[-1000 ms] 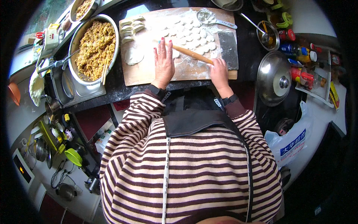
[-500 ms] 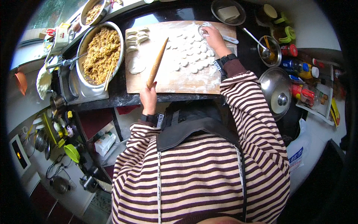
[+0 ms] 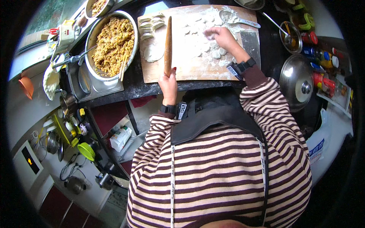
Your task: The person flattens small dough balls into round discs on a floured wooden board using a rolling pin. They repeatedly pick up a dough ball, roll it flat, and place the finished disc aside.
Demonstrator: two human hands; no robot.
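Observation:
My left hand [image 3: 168,84] grips the near end of a wooden rolling pin [image 3: 168,45], which points away from me over a floured wooden board [image 3: 152,74]. My right hand [image 3: 224,40] hovers above the board with its fingers drawn together; white shows at the blurred fingertips, and what they hold is not clear. Beneath and around it lie many small flattened dough pieces [image 3: 216,54]. Left of the pin rests one rolled dough wrapper [image 3: 154,54], with several folded dumplings [image 3: 151,26] behind it. A spoon of flour [image 3: 238,19] lies at the board's far right.
A big metal bowl of filling [image 3: 114,43] with chopsticks [image 3: 124,65] stands left of the board. Grey dough scraper or plate [image 3: 249,45] lies at the board's right side. Beyond it are a pot lid [image 3: 296,81], a pan with a ladle [image 3: 291,38] and several bottles [image 3: 319,55].
My right hand has left the flour spoon at the far right and come nearer, over the dough pieces. The rolling pin stands more upright in my left hand. The whole view has shifted.

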